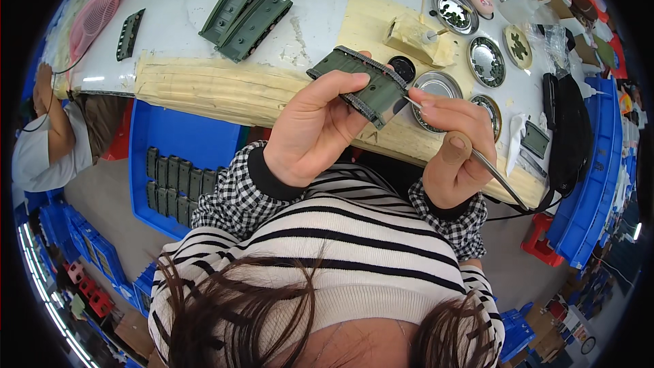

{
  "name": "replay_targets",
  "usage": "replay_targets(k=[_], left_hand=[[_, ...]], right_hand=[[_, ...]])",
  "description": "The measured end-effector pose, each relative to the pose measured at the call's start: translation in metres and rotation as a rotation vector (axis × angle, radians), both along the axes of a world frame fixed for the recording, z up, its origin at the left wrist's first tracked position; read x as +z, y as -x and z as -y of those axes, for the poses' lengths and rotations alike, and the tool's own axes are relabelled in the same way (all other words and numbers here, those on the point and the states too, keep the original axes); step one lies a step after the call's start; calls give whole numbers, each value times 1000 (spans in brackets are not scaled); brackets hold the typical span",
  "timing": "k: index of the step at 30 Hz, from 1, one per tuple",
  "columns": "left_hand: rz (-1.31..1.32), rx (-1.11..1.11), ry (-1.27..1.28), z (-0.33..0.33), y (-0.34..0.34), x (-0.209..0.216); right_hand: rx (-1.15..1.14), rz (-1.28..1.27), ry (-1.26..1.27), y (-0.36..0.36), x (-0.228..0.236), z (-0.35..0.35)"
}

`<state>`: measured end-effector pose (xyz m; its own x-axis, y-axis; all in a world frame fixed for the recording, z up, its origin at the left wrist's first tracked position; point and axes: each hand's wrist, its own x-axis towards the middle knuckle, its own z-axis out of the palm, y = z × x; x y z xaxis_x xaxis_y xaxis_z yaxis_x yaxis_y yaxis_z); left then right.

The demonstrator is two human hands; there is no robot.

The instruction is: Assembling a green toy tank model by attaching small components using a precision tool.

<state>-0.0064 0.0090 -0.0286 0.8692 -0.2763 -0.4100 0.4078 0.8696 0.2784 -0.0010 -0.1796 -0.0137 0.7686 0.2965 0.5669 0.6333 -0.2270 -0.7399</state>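
My left hand (310, 129) grips a dark green model tank hull (383, 85), tilted above the table's near edge, with the thumb on its near face and the fingers mostly hidden behind. Grey track runs along the hull's long edges. Pinched in my right hand (460, 136) is a pair of slim metal tweezers (501, 178). Their tip meets the hull's right end; whether a tiny part sits in the tip is too small to tell. Just beyond the hull are a small black round pot (402, 67) and an open silver tin (439, 86).
Round tins (486, 61) of small green parts stand at right, near a taped block (419, 39). More green hulls (252, 27) lie at the far left. A blue crate (184, 123) of hulls sits below the table's left side. Another person (58, 129) is at far left.
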Motion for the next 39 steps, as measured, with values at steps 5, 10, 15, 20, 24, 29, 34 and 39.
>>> replay_targets(k=[5, 10, 15, 20, 24, 29, 34, 39], left_hand=[[6, 24, -37, 1, 2, -1], [42, 11, -44, 1, 4, 1], [99, -60, 10, -3, 3, 2], [151, -131, 45, -7, 0, 6], [123, -114, 68, -4, 1, 4], [120, -121, 68, -2, 0, 3], [119, -127, 67, -1, 0, 5], [95, -127, 29, 2, -1, 5]], right_hand=[[2, -43, 59, 1, 7, -1], [19, -13, 62, 4, 8, -2], [69, 64, 72, 5, 9, 2], [132, 129, 79, 4, 18, 5], [152, 101, 57, 5, 15, 8], [148, 108, 54, 5, 15, 10], [148, 110, 89, 6, 20, 11], [190, 114, 156, 2, 26, 16]])
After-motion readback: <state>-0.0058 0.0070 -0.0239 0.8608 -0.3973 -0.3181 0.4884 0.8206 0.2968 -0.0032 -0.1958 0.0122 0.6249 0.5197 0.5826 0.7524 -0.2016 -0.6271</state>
